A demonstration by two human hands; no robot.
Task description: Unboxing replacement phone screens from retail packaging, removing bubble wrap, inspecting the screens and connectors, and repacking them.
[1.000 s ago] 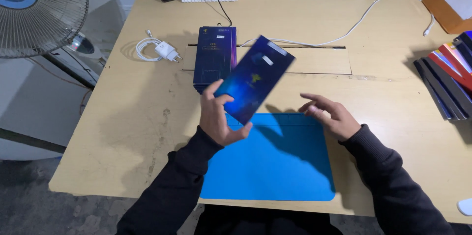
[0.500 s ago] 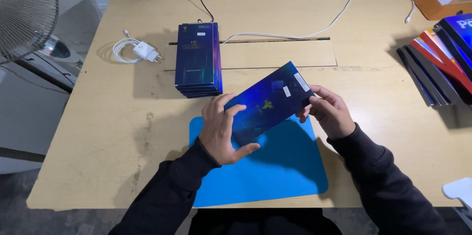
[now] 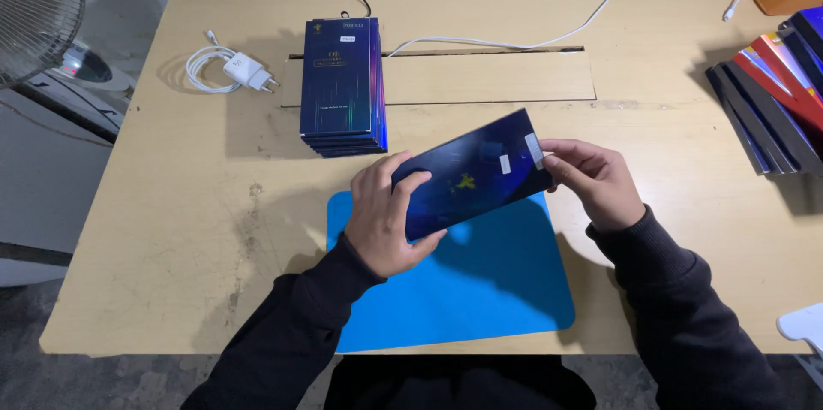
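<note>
We hold a flat dark blue box (image 3: 471, 177) in both hands above the blue mat (image 3: 480, 290), which lies on the wooden table (image 3: 171, 230) just in front of us. Our left hand (image 3: 386, 217) wraps the box's near left end, fingers curled over its top face and thumb underneath. Our right hand (image 3: 591, 183) pinches the far right end, fingertips closed on the corner beside a small white label.

Compared with a second ago, the box has come down from a steep upright tilt in the left hand alone to a long, nearly level lie across the mat, and the right hand, which then hovered open over the mat, has now closed on the box. Since half a second ago the grip is much the same; the box sits a little lower and flatter.

The stack of matching blue boxes (image 3: 341, 88) stays on the table beyond the mat, well apart from our hands. The white charger with its coiled cable (image 3: 231, 71) lies left of that stack, and the coloured boxes (image 3: 771, 97) lean at the right edge.
</note>
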